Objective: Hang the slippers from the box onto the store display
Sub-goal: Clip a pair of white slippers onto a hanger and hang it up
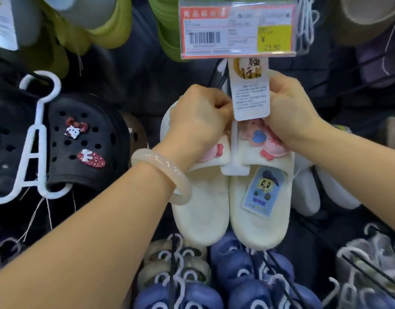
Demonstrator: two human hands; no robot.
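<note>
The slippers [216, 210] are cream with pink bows and a blue sticker [262, 192]; the clog [85, 141] is black with red charms; the hanger [31, 139] is white; the price tag [236, 27] is orange, white and yellow

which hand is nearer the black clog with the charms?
Left. The left hand grips the cream slippers just right of the black clog; the right hand holds them farther right, past the paper tag.
</note>
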